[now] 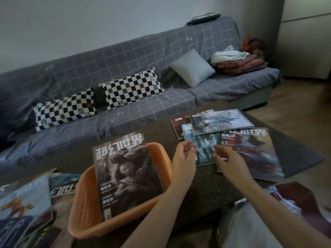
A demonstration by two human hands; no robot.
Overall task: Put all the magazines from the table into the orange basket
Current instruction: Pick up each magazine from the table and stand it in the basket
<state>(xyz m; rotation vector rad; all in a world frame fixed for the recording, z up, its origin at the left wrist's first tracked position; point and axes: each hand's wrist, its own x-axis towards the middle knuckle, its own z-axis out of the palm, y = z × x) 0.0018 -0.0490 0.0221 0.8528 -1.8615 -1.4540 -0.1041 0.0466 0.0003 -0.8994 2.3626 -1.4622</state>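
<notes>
An orange basket (84, 212) stands on the dark table (206, 187) in front of me. A grey-covered magazine (125, 174) leans upright inside it. To the right lie several magazines: a blue one (204, 149), a red one (250, 154), a pale grey one (220, 121) on top and a dark red one (177, 126) behind. More magazines (23, 203) are spread at the left. My left hand (184, 158) hovers just right of the basket, fingers loosely curled, holding nothing. My right hand (229, 160) hovers over the blue magazine's near edge, fingers apart, holding nothing.
A sofa (125, 72) with a grey checked cover runs behind the table, carrying two checkerboard pillows (132, 90), a grey cushion (192, 68) and folded blankets (238, 63). A further magazine (286, 199) lies near my right knee. Wooden floor shows at the right.
</notes>
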